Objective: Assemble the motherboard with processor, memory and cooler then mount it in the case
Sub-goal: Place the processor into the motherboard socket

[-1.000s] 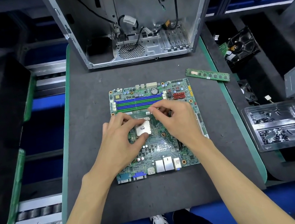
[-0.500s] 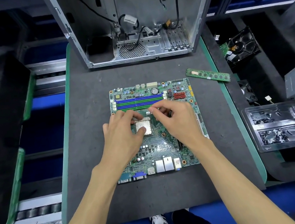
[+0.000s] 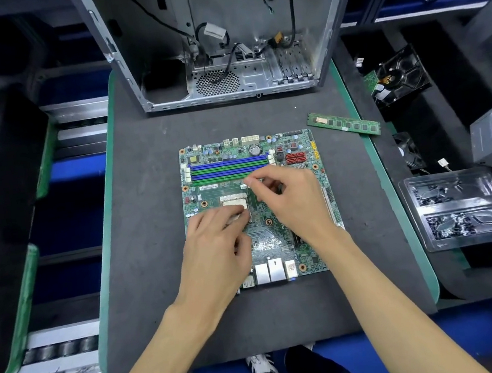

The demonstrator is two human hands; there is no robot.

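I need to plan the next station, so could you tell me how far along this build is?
Early. Done: the motherboard lies flat on the mat. In hand: the processor sits at the socket, left hand resting on it, right hand pinching the thin socket lever. Left: the memory stick lies loose, no cooler is fitted, and the case is empty.

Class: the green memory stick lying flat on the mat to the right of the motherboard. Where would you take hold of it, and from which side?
Probably by the two long edges of the green memory stick, near its middle, coming straight down from above. It lies flat and alone on the dark grey mat, with both thin edges exposed; the chips face up, so pinching the edges avoids touching them.
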